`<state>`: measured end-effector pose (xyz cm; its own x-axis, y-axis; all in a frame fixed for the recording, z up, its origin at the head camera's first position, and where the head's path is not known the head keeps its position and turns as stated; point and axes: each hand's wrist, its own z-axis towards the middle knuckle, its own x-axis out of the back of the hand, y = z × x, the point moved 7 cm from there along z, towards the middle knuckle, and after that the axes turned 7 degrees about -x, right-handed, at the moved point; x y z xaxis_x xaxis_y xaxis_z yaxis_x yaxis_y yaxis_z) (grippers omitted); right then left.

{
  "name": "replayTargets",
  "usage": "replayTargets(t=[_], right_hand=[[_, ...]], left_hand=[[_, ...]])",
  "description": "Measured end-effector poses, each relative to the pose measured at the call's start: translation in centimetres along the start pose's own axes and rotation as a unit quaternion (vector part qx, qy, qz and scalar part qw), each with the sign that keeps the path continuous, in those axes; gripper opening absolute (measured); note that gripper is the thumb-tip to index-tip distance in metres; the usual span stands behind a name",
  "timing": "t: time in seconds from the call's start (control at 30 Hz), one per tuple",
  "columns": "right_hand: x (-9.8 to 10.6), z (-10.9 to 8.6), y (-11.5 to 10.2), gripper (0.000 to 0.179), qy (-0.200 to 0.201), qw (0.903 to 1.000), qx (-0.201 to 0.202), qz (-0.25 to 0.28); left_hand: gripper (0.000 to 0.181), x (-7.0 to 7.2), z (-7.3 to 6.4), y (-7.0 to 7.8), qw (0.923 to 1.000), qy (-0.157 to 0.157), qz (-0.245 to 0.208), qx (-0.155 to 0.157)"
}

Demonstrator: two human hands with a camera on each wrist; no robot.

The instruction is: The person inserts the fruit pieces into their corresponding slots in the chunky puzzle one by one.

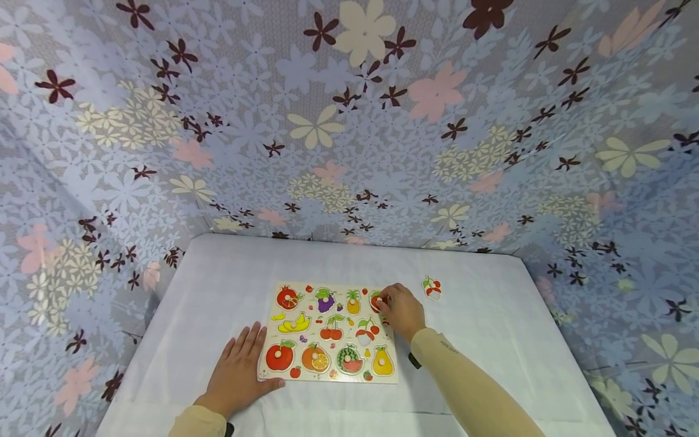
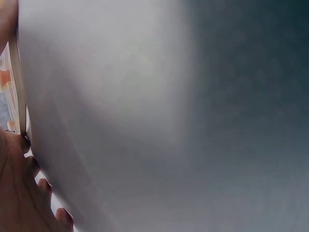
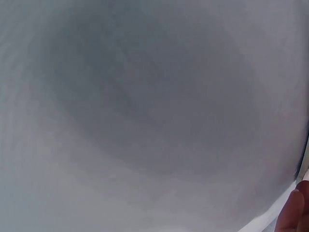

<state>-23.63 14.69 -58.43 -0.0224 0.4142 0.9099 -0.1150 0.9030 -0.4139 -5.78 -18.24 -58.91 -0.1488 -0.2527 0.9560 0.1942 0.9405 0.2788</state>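
Observation:
A wooden fruit puzzle board (image 1: 341, 377) lies flat on the white-covered table. At its top right corner my right hand (image 1: 405, 309) pinches the strawberry puzzle piece (image 1: 375, 301), which lies at its spot on the board; the fingertips partly cover it. My left hand (image 1: 237, 371) rests flat along the left edge, fingers stretched out, with the thumb by the lower left corner. In the left wrist view, the board's edge (image 2: 18, 92) shows beside the left hand's fingers. Only a few fingers (image 3: 291, 212) of the right hand appear in the right wrist view.
A loose puzzle piece with red fruit and green leaves (image 1: 431, 287) lies on the table right of the board. Pieces on the board include bananas (image 1: 295, 323), grapes (image 1: 325, 301) and a pear (image 1: 383, 362). Floral fabric (image 1: 349, 152) rises behind and beside the table (image 1: 480, 340).

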Motion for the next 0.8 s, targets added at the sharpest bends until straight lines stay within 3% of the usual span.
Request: replayTargets(t=[0.8], right_hand=[[-0.11, -0.16, -0.09, 0.014, -0.001, 0.9998, -0.022, 0.004]], left_hand=[[0.119, -0.71, 0.19, -0.23, 1.0, -0.002, -0.001, -0.001]])
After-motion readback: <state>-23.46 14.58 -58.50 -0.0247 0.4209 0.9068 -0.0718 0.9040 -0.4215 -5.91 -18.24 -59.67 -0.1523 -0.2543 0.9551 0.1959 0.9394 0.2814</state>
